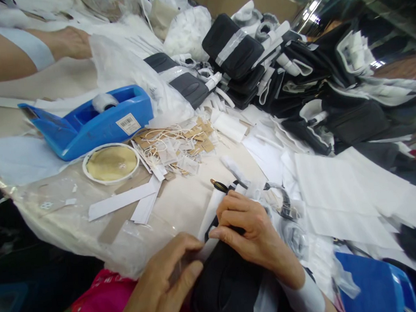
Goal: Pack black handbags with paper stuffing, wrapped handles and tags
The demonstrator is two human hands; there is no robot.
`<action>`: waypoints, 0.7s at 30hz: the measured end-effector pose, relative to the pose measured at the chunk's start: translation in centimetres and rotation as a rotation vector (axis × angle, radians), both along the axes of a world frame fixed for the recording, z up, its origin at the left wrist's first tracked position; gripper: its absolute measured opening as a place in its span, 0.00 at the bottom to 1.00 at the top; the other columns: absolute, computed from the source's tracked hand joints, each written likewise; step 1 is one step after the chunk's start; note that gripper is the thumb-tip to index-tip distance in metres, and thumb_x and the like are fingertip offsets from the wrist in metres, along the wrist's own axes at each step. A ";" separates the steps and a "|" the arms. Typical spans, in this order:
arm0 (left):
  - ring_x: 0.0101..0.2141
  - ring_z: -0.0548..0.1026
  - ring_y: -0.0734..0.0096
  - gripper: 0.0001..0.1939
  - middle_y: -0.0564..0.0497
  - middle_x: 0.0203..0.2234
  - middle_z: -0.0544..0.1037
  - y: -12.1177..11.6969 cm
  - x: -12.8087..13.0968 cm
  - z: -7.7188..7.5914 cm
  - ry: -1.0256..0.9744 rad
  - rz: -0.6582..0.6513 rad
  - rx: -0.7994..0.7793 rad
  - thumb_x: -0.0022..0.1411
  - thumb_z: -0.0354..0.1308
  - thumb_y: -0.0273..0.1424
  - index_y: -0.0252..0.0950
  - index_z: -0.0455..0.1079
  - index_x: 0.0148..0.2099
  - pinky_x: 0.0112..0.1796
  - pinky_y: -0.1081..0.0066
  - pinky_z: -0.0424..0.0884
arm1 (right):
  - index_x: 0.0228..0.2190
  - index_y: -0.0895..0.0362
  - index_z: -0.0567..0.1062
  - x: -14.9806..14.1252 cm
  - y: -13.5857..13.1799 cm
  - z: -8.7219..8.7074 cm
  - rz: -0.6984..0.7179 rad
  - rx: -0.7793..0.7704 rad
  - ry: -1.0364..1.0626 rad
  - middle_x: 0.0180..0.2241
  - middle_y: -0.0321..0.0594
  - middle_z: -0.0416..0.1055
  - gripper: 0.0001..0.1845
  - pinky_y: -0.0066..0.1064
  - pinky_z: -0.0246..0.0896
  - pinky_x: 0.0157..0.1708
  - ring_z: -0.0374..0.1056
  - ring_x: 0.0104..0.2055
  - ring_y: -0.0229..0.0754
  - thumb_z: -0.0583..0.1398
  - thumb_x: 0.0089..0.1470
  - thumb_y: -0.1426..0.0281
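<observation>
A black fabric bag (227,290) lies in my lap at the table's near edge. A white paper strip (213,211) is wrapped over its strap, whose gold-tipped end (218,185) pokes out beyond my fingers. My right hand (251,232) is curled on the strap and paper, pinching them. My left hand (164,288) rests lower left, its fingertips pressed on the paper's near end against the bag.
A blue tape dispenser (91,120) and a round white lid (110,163) sit at the left. Paper tags with strings (174,144) lie mid-table. Wrapped black bags (235,47) pile at the back right, white paper sheets (342,188) at the right. Another person's arm (20,48) reaches in top left.
</observation>
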State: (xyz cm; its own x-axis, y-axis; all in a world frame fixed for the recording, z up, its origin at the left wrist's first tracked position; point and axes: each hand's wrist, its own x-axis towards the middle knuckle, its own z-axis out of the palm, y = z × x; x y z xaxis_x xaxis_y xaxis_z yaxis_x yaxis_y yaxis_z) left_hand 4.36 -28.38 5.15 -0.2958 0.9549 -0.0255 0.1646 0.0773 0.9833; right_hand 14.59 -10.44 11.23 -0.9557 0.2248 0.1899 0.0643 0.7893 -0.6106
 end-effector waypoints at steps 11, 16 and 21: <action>0.49 0.70 0.59 0.16 0.43 0.47 0.73 4.7 -2.8 -1.3 0.184 0.071 0.000 0.63 0.45 0.28 0.37 0.66 0.51 0.52 0.61 0.66 | 0.21 0.57 0.63 -0.7 -1.0 -0.6 -0.039 0.225 -0.225 0.22 0.32 0.64 0.16 0.29 0.47 0.29 0.59 0.25 0.33 0.54 0.61 0.71; 0.32 0.72 0.62 0.13 0.49 0.30 0.75 9.0 -2.4 -0.9 0.165 0.050 -0.046 0.55 0.49 0.31 0.36 0.68 0.41 0.36 0.65 0.69 | 0.22 0.57 0.67 -0.4 -0.9 -0.3 -0.053 0.230 -0.229 0.24 0.34 0.71 0.14 0.29 0.48 0.30 0.65 0.28 0.33 0.54 0.61 0.71; 0.25 0.68 0.67 0.14 0.55 0.22 0.71 10.2 -1.7 -0.8 0.069 0.126 -0.117 0.53 0.50 0.35 0.35 0.69 0.40 0.27 0.70 0.63 | 0.22 0.57 0.69 -0.3 -0.8 0.1 -0.108 0.243 -0.245 0.22 0.33 0.73 0.14 0.32 0.41 0.25 0.66 0.24 0.33 0.55 0.58 0.69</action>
State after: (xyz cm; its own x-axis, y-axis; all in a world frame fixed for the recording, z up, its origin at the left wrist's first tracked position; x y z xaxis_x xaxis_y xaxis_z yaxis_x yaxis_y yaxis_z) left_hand 2.69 -18.20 4.40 -0.4178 0.9019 -0.1099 0.2128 0.2147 0.9532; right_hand 14.34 -11.24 11.33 -0.9527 0.3034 0.0182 0.2766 0.8903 -0.3617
